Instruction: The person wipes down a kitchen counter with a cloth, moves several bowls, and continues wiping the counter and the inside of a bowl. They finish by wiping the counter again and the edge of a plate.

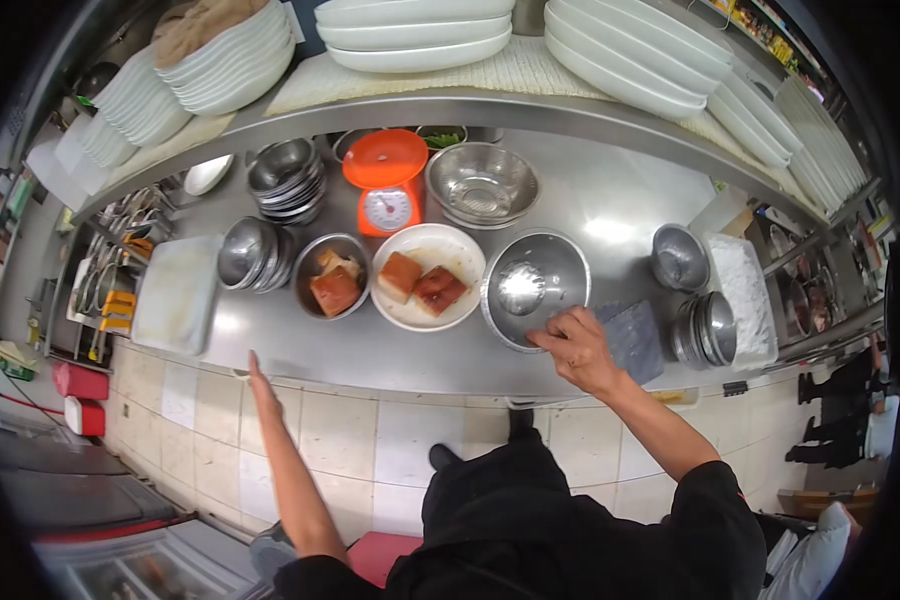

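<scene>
My right hand point(577, 350) pinches the near rim of a shiny metal bowl point(560, 262) on the steel table. Inside this bowl I see only glare and a few small specks. My left hand point(260, 385) hangs by the table's front edge, seen edge-on with fingers stretched out and nothing plainly held. Just left of the metal bowl, a white plate point(430, 240) carries two browned blocks of what looks like pork belly point(440, 290). Another browned block point(336, 290) lies with paler pieces in a smaller metal bowl point(362, 300).
Behind the plate stands an orange kitchen scale point(385, 190), beside a perforated metal colander point(482, 175). Stacked metal bowls point(242, 250) and a white cutting board point(175, 295) are on the left. A grey slab point(630, 340) lies right of my hand. Overhead, a shelf point(440, 105) holds white dishes.
</scene>
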A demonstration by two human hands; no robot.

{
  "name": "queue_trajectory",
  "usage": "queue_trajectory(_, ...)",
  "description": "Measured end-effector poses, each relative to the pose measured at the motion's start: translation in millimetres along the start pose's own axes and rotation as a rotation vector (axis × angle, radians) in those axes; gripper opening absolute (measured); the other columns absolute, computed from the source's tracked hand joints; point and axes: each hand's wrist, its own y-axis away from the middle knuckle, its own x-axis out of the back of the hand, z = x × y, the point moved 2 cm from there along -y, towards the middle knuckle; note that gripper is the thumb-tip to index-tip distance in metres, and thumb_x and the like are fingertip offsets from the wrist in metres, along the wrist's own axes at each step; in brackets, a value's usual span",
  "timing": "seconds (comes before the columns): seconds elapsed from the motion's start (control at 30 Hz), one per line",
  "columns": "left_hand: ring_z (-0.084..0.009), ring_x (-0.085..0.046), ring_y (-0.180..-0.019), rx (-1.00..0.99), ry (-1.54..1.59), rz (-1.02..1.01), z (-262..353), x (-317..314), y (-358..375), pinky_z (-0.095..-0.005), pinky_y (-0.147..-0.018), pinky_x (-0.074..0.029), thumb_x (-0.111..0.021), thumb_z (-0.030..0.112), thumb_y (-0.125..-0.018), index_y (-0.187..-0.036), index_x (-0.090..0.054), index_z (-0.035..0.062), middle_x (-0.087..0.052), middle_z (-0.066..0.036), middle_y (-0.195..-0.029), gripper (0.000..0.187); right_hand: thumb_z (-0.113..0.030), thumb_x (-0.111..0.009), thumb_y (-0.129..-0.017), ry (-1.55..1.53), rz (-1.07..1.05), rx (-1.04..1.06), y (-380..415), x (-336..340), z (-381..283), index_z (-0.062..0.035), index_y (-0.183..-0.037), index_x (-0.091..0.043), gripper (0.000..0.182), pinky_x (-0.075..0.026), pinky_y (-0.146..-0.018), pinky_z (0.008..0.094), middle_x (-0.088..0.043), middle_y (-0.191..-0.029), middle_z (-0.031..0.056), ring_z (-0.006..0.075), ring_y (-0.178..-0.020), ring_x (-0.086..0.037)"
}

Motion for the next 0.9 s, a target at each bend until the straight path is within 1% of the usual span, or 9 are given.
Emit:
queue_trajectory(0.07, -0.0255, -0.038, -0.134, 0.014, 0.028, -0.048, 53, -31, 110, -0.0462, -0.104, -0.032, -0.047, 0.051, -0.093, -0.138, -0.049, 0.0082, -0.048, -0.010, -0.142, 0.062, 0.004, -0.064, -0.061, -0.063, -0.005, 0.015, 0, -11, -27, -0.0120, -0.090, -0.071, 0.034, -0.044, -0.067, 0.0340, -0.055, -0.079, 0.0010, 0.0205, -0.076, -0.053)
queue_trajectory(0.13, -0.0204, -0.060, -0.107, -0.099, 0.172, -0.424, 73, -59, 183, -0.0392, -0.085, -0.046, -0.047, 0.052, -0.094, -0.116, -0.061, 0.0074, -0.065, -0.008, -0.107, 0.051, 0.003, -0.063, -0.061, -0.179, -0.020, 0.055, -3, -25, -54, -0.0121, -0.092, -0.071, 0.035, -0.044, -0.067, 0.0352, -0.055, -0.080, 0.0017, 0.0214, -0.074, -0.052)
queue_trajectory(0.27, -0.0160, -0.063, -0.076, -0.047, 0.548, -0.726, 114, -116, 302, -0.0274, -0.068, -0.049, -0.058, 0.033, -0.094, -0.097, -0.063, 0.0032, -0.065, -0.007, -0.091, 0.031, 0.001, -0.063, -0.062, -0.303, -0.075, 0.109, -4, -63, -97, -0.0125, -0.094, -0.070, 0.036, -0.044, -0.069, 0.0355, -0.056, -0.083, 0.0024, 0.0221, -0.078, -0.053)
queue_trajectory(0.33, -0.0098, -0.058, -0.067, -0.067, 0.521, -0.315, 111, -125, 321, -0.0236, -0.061, -0.048, -0.064, 0.009, -0.086, -0.090, -0.063, 0.0009, -0.064, -0.005, -0.081, 0.009, 0.000, -0.064, -0.065, -0.434, -0.118, 0.119, 1, -77, -121, -0.0127, -0.095, -0.070, 0.033, -0.044, -0.075, 0.0354, -0.056, -0.085, 0.0015, 0.0214, -0.084, -0.054)
queue_trajectory(0.43, -0.0059, -0.054, -0.060, -0.149, 0.524, -0.209, 100, -113, 312, -0.0221, -0.053, -0.044, -0.060, -0.005, -0.077, -0.083, -0.062, 0.0002, -0.062, -0.002, -0.073, 0.008, -0.007, -0.068, -0.067, -0.434, -0.140, 0.243, 7, -85, -124, -0.0136, -0.105, -0.068, 0.038, -0.043, -0.086, 0.0401, -0.058, -0.095, 0.0039, 0.0249, -0.096, -0.054)
queue_trajectory(0.6, -0.0064, -0.048, -0.048, -0.200, 0.477, -0.011, 99, -97, 309, -0.0224, -0.042, -0.039, -0.056, -0.003, -0.072, -0.071, -0.057, 0.0018, -0.058, -0.003, -0.065, 0.005, -0.039, -0.077, -0.068, -0.241, -0.155, -0.056, 0, -53, -41, -0.0160, -0.131, -0.057, 0.071, -0.033, -0.102, 0.0542, -0.049, -0.133, 0.0164, 0.0384, -0.123, -0.042)
queue_trajectory(0.7, -0.0067, -0.046, -0.046, -0.160, 0.481, 0.025, 110, -99, 314, -0.0230, -0.041, -0.037, -0.057, -0.003, -0.072, -0.071, -0.057, 0.0017, -0.057, -0.003, -0.062, 0.005, -0.040, -0.071, -0.077, 0.328, -0.123, -0.312, 37, -66, 72, -0.0167, -0.141, -0.044, 0.073, -0.029, -0.107, 0.0601, -0.039, -0.143, 0.0197, 0.0432, -0.131, -0.036)
queue_trajectory(0.77, -0.0068, -0.045, -0.044, -0.167, 0.468, 0.042, 112, -103, 314, -0.0233, -0.040, -0.037, -0.057, -0.003, -0.072, -0.071, -0.058, 0.0009, -0.056, -0.002, -0.060, 0.004, -0.035, -0.071, -0.080, 0.399, -0.304, -0.488, 80, -92, 138, -0.0125, -0.137, -0.047, 0.066, -0.033, -0.105, 0.0556, -0.040, -0.142, 0.0198, 0.0427, -0.130, -0.037)
queue_trajectory(0.9, -0.0057, -0.043, -0.045, -0.177, 0.366, 0.045, 120, -122, 319, -0.0234, -0.041, -0.035, -0.057, -0.002, -0.073, -0.065, -0.055, 0.0016, -0.053, 0.000, -0.057, 0.009, -0.025, -0.072, -0.081, 0.118, -0.168, -0.452, 100, -110, 155, -0.0057, -0.128, -0.054, 0.054, -0.040, -0.100, 0.0475, -0.048, -0.134, 0.0194, 0.0408, -0.122, -0.047)
